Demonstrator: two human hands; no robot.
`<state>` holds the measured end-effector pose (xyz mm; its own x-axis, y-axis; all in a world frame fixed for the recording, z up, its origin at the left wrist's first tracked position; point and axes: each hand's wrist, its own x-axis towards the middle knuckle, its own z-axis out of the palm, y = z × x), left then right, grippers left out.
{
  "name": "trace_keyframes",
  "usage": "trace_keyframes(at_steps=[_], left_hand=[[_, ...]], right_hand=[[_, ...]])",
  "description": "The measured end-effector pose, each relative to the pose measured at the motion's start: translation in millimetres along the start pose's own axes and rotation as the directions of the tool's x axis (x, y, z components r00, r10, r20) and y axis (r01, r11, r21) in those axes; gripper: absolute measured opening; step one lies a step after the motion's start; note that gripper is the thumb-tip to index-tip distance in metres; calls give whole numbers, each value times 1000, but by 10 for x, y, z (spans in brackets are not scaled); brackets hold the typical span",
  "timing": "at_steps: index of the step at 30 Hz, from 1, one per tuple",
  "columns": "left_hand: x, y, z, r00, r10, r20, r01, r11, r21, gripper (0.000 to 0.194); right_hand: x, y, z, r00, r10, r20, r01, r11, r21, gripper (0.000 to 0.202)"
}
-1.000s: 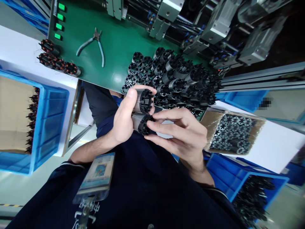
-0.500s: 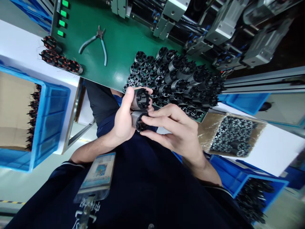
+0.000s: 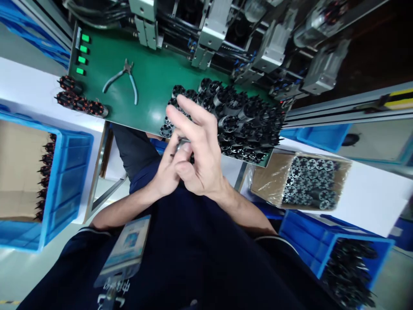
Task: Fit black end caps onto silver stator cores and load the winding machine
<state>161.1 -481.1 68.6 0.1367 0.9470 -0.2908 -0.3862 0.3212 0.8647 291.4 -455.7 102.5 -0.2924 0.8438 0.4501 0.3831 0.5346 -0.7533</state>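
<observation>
My left hand point(image 3: 166, 176) is closed around motor stator cores, grey cylinders with black toothed plastic ends. Only a slim part of one stator core point(image 3: 183, 142) shows between the hands. My right hand point(image 3: 204, 150) lies across the front of the left, its fingers stretched out and its thumb close to the left thumb. It covers most of the held parts, so whether it presses on them is hidden. Just beyond the hands, a dense group of black-ended stator cores point(image 3: 238, 112) stands on the green work surface point(image 3: 145, 86).
Pliers point(image 3: 127, 73) lie open-handled behind the hands. Copper-wound stators point(image 3: 80, 102) sit at the left edge. Machine cylinders point(image 3: 209, 34) hang over the back. A carton of bare cores point(image 3: 309, 181) and a blue bin of black parts point(image 3: 348, 262) are at right; another blue bin point(image 3: 67, 172) is at left.
My right hand has moved left and up over the left hand, its fingers now extended. The two stator cores seen earlier in my left hand are mostly covered. The view has shifted slightly.
</observation>
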Motion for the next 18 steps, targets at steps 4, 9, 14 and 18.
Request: trace_keyframes(at_steps=[4, 9, 14, 18], left_hand=[[484, 133, -427, 923, 378, 66, -373, 842, 389, 52], [1886, 384, -1155, 870, 453, 196, -396, 403, 825, 67], [3156, 331, -1408, 952, 170, 256, -277, 113, 954, 68], [3461, 234, -1255, 940, 91, 330, -337, 80, 938, 62]], right_hand=[[-152, 155, -158, 998, -9, -58, 13, 997, 79, 65], [-616, 129, -607, 985, 166, 35, -170, 968, 187, 49], [-879, 71, -762, 968, 183, 173, -213, 961, 176, 37], [-1016, 114, -708, 954, 174, 243, -218, 961, 169, 32]])
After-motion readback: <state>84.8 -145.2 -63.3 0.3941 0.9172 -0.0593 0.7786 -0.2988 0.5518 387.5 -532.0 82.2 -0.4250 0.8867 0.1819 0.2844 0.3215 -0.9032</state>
